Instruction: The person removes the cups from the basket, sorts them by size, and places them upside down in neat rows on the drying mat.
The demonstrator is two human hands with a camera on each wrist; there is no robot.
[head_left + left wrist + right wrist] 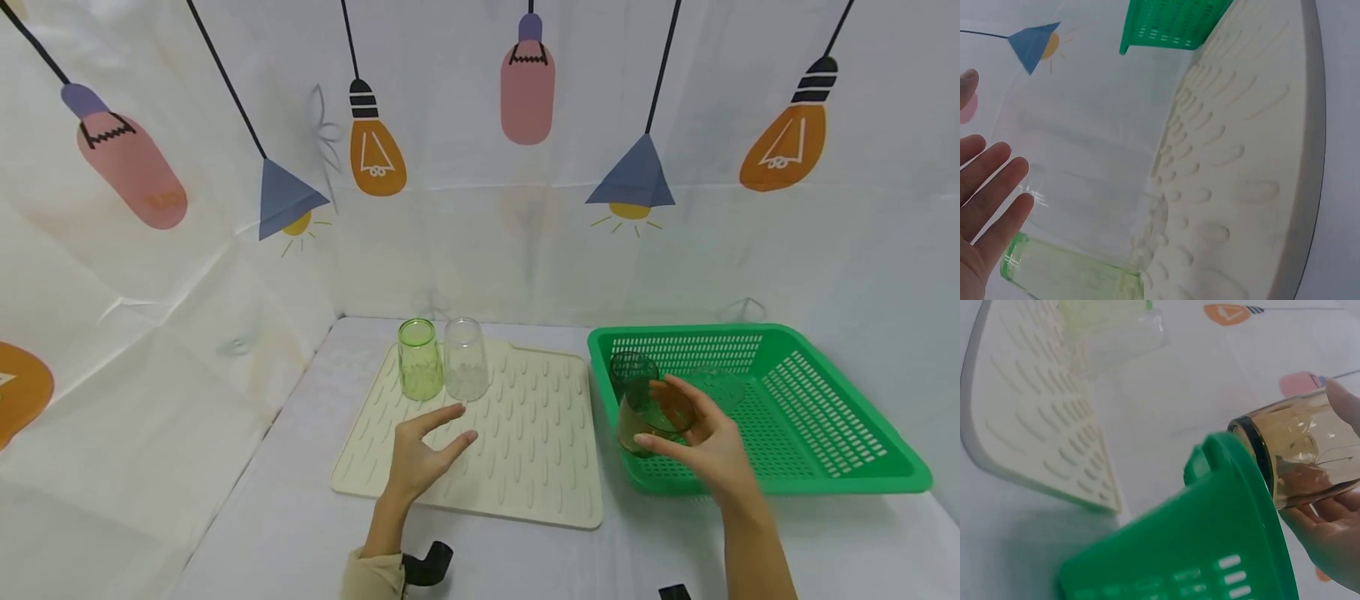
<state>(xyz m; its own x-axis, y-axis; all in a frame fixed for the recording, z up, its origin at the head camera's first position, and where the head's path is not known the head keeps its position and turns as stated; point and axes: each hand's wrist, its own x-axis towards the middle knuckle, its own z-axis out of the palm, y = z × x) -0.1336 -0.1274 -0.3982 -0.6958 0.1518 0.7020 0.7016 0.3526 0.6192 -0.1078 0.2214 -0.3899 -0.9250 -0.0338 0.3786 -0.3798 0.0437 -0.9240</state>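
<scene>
Right hand [705, 442] grips amber glass [634, 427] between thumb and fingers at left end of green basket [888, 482] | green basket contains dark glass [630, 367] | cream mat [525, 467] bears green glass [420, 362], clear glass [466, 362] near rear edge | left hand [420, 458], thumb and fingers parted, holds nothing over cream mat | mat's right edge just beside basket

Your head view reads bright and even under diffuse light; you get only a faint, soft-edged shadow on the white tabletop [255, 517] by the green basket [817, 483]. Your wrist views run dimmer and greyer. In the left, lens distortion bows the edge of the cream mat [1241, 169], and the clear glass [1085, 206] washes out pale. In your right, glints mark the amber glass [1310, 447]; the basket's lower corner blurs.
</scene>
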